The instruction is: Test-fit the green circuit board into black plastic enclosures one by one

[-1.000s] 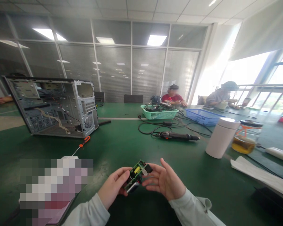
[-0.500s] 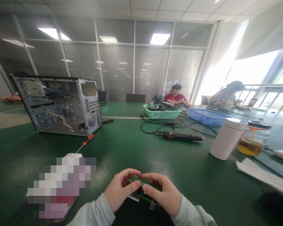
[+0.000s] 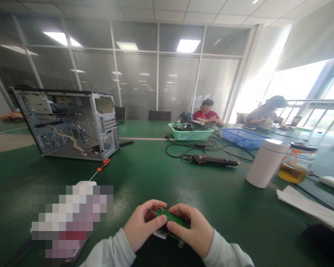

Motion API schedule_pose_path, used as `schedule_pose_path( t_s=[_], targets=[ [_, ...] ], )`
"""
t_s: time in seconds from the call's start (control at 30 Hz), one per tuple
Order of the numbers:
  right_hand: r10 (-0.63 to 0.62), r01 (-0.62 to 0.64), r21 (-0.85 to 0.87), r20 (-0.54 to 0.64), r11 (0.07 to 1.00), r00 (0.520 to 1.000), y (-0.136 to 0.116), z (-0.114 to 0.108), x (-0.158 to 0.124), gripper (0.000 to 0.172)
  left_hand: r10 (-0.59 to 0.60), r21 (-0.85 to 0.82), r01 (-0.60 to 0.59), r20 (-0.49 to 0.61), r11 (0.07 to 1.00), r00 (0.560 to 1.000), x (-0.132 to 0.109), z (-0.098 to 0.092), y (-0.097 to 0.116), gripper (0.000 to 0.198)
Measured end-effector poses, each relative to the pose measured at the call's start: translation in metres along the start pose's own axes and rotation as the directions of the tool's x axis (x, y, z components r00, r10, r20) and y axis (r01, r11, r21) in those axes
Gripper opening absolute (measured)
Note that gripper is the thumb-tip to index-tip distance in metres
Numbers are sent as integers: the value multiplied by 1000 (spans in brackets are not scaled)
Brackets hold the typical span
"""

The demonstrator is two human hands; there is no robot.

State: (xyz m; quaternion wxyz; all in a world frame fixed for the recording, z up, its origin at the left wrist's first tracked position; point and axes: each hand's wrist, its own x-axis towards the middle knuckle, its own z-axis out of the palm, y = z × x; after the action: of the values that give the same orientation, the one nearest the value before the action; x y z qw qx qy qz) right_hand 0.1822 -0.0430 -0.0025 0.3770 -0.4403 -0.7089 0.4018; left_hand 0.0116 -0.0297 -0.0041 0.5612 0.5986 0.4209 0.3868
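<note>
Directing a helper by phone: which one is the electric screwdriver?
On the green table, look just in front of the mint basket. The electric screwdriver lies flat there: long, black, corded, unlike the thin orange-handled screwdriver by the computer case.

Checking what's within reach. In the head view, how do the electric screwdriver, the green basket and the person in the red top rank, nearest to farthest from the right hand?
From the right hand, gripping the circuit board:
1. Electric screwdriver, lying ahead, slightly right.
2. Green basket, farther back, holding cables.
3. Person in the red top, seated behind the basket, farthest.
</note>
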Motion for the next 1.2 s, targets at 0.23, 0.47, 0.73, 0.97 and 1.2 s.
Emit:
schedule_pose_path(
  t_s=[0.23,0.47,0.73,0.97,1.2],
  targets=[
    [-9,10,13,-67,1000,998,-5,3,-1,25,-49,-41,47,-43,998,998,0,-1,6,45],
    [44,-31,175,-74,984,996,-3,0,3,37,-24,-92,23,-18,996,1000,2,-3,3,48],
    [150,-93,368,-130,925,980,12,0,6,51,-89,-96,82,-64,992,994,2,-3,6,39],
    [250,-381,654,288,654,924,12,-1,12,66,-121,-124,107,-109,986,987,6,-7,3,34],
    [231,-401,716,329,571,916,25,-1,14,61,-123,-105,111,-112,988,986,6,-6,3,34]
  ],
)
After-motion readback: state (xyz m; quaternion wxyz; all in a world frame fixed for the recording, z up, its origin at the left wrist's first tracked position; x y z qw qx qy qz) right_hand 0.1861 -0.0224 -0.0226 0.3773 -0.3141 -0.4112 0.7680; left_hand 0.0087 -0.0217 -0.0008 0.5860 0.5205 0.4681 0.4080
